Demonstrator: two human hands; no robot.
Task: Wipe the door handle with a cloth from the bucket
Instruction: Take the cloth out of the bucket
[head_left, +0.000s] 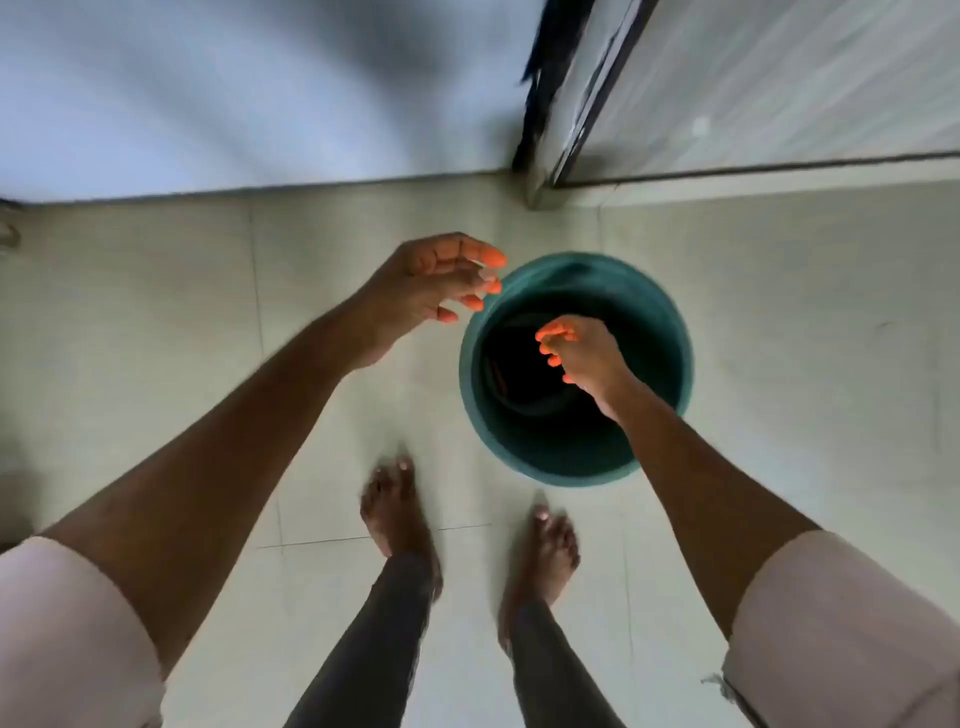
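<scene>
A teal bucket (660, 332) stands on the tiled floor just ahead of my feet. Its inside is dark, and something dark lies at the bottom; I cannot make out a cloth. My right hand (584, 353) hangs over the bucket's mouth with its fingers curled downward and nothing visible in them. My left hand (441, 283) hovers beside the bucket's left rim, fingers spread and empty. No door handle is in view.
A pale wall (234, 93) runs along the far edge of the floor. At the upper right a dark door frame (566, 104) stands beside a light panel (805, 78). My bare feet (400, 519) are on the tiles close to the bucket.
</scene>
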